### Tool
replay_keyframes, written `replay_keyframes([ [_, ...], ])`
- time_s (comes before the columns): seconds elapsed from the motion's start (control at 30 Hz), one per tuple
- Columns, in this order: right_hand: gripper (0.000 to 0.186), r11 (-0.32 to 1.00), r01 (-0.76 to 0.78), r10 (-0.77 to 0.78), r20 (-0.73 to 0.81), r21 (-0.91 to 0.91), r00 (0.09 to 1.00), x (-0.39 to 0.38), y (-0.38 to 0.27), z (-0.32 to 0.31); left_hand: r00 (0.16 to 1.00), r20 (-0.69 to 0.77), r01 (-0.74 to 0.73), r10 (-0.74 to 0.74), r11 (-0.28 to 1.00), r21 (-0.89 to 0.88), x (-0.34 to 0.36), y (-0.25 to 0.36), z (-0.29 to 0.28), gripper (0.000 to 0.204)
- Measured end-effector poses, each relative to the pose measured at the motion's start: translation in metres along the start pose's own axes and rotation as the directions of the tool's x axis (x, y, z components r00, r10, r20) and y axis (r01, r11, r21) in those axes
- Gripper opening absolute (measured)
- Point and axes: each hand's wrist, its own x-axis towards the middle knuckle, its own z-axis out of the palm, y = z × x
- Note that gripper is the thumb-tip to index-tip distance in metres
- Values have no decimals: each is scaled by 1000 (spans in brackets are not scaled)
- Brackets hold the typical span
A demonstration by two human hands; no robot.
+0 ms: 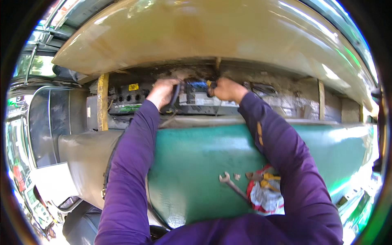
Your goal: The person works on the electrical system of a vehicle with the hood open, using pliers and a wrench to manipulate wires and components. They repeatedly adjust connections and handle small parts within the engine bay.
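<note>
Both my arms reach into a long compartment holding dark vehicle batteries. My left hand (162,92) is closed at the top of a thick black cable (175,96), which curves down beside its fingers. To the right, my right hand (229,90) is closed around a small yellow-and-black object (210,87); its kind is mostly hidden by the fingers. Between the hands lies a battery (204,99) with a pale label and a blue patch on top. Another black battery (127,98), with round caps and a yellow sticker, sits left of my left hand.
A tan panel (204,32) rises behind the compartment. In front is a green padded seat (192,175), bearing an open-end wrench (232,185), yellow-handled pliers (267,176) and a red-and-grey cloth (265,198). A yellowish upright (103,102) crosses the compartment at left.
</note>
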Motion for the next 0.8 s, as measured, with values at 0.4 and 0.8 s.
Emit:
replay_keyframes([
  [0.4, 28, 949, -185, 20, -538, -254, 842, -387, 7, -55, 979, -125, -169, 162, 985, -41, 8, 5, -11, 13],
  [0.8, 31, 873, -480, 363, -767, 81, 530, -490, 41, 116, 755, -75, -214, 651, 353, 911, -12, 14, -25, 53],
])
